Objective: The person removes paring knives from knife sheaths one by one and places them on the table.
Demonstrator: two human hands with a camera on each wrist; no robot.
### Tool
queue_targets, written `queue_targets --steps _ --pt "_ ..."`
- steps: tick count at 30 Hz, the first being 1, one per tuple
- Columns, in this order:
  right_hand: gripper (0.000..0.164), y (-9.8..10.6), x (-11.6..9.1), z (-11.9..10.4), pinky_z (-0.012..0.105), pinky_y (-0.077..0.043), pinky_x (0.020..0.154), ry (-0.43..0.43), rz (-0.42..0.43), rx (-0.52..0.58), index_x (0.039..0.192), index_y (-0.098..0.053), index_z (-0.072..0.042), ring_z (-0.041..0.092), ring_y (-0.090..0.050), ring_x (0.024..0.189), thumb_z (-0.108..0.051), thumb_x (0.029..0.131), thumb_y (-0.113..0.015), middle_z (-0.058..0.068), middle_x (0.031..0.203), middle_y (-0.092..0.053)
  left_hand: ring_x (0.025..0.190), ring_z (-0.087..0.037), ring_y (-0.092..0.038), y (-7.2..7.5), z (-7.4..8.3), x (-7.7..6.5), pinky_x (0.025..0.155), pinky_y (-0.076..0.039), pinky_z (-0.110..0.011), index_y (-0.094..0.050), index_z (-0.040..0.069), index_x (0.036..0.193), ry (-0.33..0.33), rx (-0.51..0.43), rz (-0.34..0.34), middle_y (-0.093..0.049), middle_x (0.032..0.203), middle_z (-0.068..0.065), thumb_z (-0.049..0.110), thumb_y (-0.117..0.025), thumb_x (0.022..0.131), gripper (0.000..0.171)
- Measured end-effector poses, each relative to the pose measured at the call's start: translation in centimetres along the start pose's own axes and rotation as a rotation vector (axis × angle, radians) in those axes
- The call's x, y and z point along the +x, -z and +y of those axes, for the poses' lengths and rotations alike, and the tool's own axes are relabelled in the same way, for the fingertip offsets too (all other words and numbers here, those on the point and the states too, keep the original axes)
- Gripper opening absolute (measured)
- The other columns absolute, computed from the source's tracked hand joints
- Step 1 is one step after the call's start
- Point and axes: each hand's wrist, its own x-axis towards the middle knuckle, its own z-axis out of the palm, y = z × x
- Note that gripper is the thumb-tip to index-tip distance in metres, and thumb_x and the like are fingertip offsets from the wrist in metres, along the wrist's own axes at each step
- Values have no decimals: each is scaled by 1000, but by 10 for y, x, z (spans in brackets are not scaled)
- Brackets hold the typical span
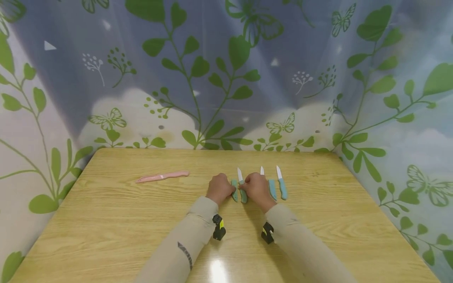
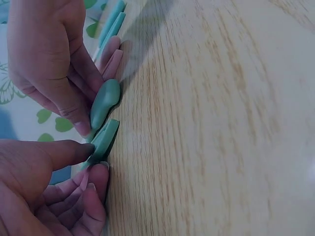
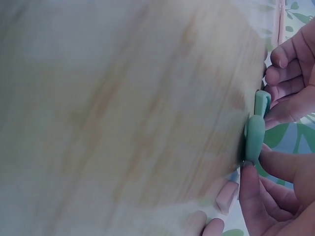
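Note:
Near the middle of the table my left hand [image 1: 220,189] pinches a green knife sheath [image 1: 234,192] between thumb and fingers. Just right of it lies a green-handled paring knife [image 1: 243,196], its pale blade pointing away from me. My right hand [image 1: 259,189] pinches this knife's handle [image 3: 254,140] with thumb and finger. In the left wrist view, a pink knife handle [image 2: 110,49] and a pink sheath [image 2: 113,65] lie beyond the right hand. That hand hides most of them in the head view, where a white blade tip [image 1: 262,170] shows behind it.
Right of my right hand lie a blue sheath [image 1: 272,189] and a blue-handled knife [image 1: 282,189], blade pointing away. Farther left, a pink sheathed knife [image 1: 162,176] rests crosswise on the wooden table [image 1: 124,224]. A leaf-patterned curtain [image 1: 212,98] hangs behind the table.

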Motion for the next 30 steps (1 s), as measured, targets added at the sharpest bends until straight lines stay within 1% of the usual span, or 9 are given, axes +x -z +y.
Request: queue_targets --steps 4,7,9,11,16,18,22,25,30 --pt "46 -2 0 -1 21 -23 41 -2 -2 -1 51 -46 -11 8 -26 41 -17 83 -78 -5 44 -31 51 -17 -43 0 -1 0 47 -34 -25 -47 7 67 2 -9 -1 -42 56 -1 11 -72 83 30" --pt "32 -2 -1 -2 21 -30 44 -13 22 8 61 -61 -2 8 -34 44 -17 84 -78 1 53 -51 49 -17 -42 2 -3 -1 46 -33 -25 -47 8 66 -3 -1 -3 -42 55 -1 14 -69 86 30" --pt "23 -3 -2 -2 23 -37 45 -11 34 25 76 -70 4 10 -41 45 -16 84 -78 7 61 -61 49 -17 -41 4 -5 -1 45 -33 -25 -47 8 65 -7 9 -5 -41 55 -1 15 -65 88 31" --pt "19 -3 -3 -4 24 -41 47 12 65 28 87 -73 4 10 -46 47 -14 82 -78 9 68 -67 48 -17 -40 6 -7 -2 45 -32 -25 -46 9 63 -9 19 -11 -40 54 -1 15 -63 90 32" --pt "19 -3 -2 -7 25 -40 46 5 51 33 86 -73 3 10 -45 46 -15 83 -78 3 57 -60 46 -15 -38 13 -14 -3 44 -31 -24 -43 10 59 -53 37 -23 -38 52 0 17 -62 91 39" --pt "20 -3 -1 -8 25 -41 47 -14 35 27 87 -73 1 10 -45 48 -18 84 -77 3 58 -61 44 -13 -35 17 -18 -3 42 -30 -24 -40 11 55 -76 59 -18 -34 49 2 18 -62 92 43" --pt "25 -2 -1 -13 31 -54 57 -6 33 17 96 -73 3 15 -62 60 -19 85 -77 11 78 -71 42 -11 -29 28 -29 1 40 -28 -24 -34 14 51 -93 103 5 -28 46 5 17 -62 92 49" --pt "31 -2 -1 -17 39 -58 71 14 18 21 104 -71 5 24 -70 78 -20 85 -76 17 94 -73 40 -10 -25 38 -39 3 39 -26 -23 -33 14 48 -88 122 16 -26 43 5 17 -62 93 53" --pt "34 -5 -2 -22 39 -58 74 40 -11 14 109 -69 4 26 -70 85 -21 87 -75 15 97 -72 37 -8 -19 55 -50 4 37 -21 -20 -31 15 44 -90 110 19 -21 39 6 15 -63 94 59"
